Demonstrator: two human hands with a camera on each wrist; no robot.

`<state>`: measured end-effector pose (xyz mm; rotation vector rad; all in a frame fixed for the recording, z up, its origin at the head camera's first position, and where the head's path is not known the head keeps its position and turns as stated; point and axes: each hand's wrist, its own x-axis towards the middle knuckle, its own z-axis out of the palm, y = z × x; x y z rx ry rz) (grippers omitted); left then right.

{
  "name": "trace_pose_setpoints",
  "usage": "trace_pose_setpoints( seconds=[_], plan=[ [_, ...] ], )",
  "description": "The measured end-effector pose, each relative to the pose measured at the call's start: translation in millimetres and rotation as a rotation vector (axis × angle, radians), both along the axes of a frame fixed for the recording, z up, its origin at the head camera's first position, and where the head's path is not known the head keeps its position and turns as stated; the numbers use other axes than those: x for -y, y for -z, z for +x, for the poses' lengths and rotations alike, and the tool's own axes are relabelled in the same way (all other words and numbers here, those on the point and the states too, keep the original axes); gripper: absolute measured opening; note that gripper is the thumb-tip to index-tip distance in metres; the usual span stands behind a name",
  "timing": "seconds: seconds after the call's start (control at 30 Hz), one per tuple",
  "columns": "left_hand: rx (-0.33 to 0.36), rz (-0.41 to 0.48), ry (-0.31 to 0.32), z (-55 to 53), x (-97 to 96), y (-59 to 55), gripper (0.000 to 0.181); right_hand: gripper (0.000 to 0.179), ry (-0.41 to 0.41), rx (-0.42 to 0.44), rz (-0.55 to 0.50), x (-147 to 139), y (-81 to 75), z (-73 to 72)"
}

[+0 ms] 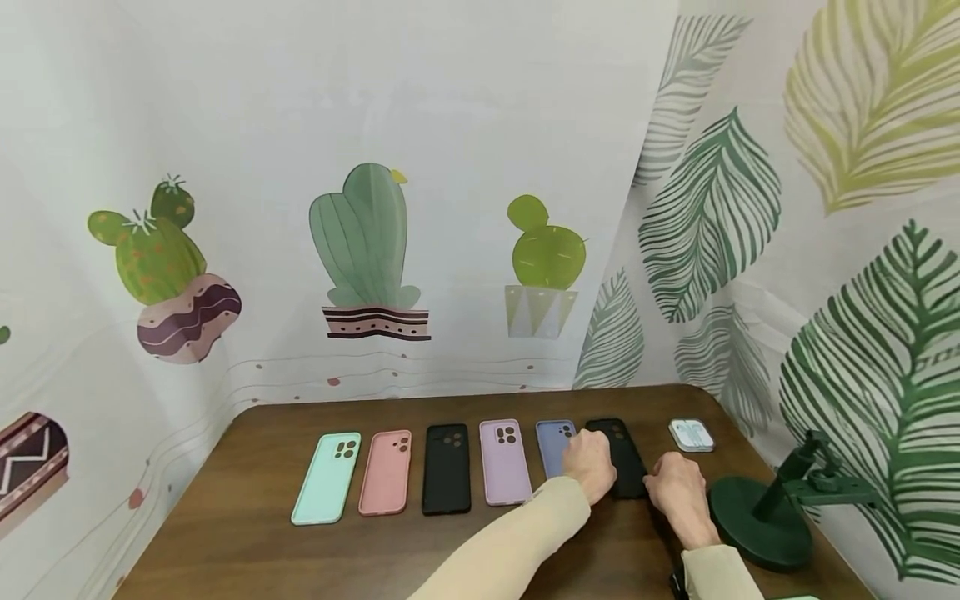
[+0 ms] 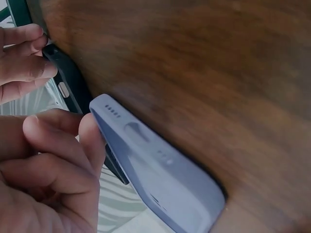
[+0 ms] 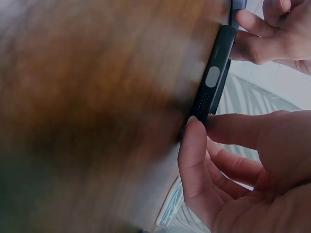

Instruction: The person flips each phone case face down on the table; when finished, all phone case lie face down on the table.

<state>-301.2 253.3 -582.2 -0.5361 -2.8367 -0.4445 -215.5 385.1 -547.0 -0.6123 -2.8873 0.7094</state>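
Observation:
A black phone case lies at the right of a row, between my two hands. My right hand pinches its near right corner between thumb and a curled finger; in the right wrist view the case stands edge-on, its port cutout showing. My left hand, fingers curled, holds the case's left side. Its fingertips also come close against a blue phone case, seen hollow side in the left wrist view. Part of that blue case is covered by the left hand in the head view.
Left along the wooden table lie purple, black, pink and mint phone cases. A small white square item is at the back right. A dark green stand with a round base stands by the right hand.

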Motion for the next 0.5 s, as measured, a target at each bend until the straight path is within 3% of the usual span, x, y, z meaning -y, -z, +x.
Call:
trace_pose_setpoints(
  seconds=[0.1, 0.33, 0.5],
  plan=[
    [0.015, 0.002, -0.008, -1.3, -3.1, 1.6, 0.023, 0.012, 0.009, 0.009, -0.004, -1, 3.2, -1.4],
    [0.007, -0.016, -0.073, 3.0, -7.3, -0.2, 0.024, 0.025, -0.037, 0.021, -0.041, 26, -37.9, 20.0],
    [0.036, 0.003, -0.073, 5.0, -8.7, -1.2, 0.023, 0.024, -0.015, 0.039, -0.034, 20, -30.8, 15.5]
  ],
)
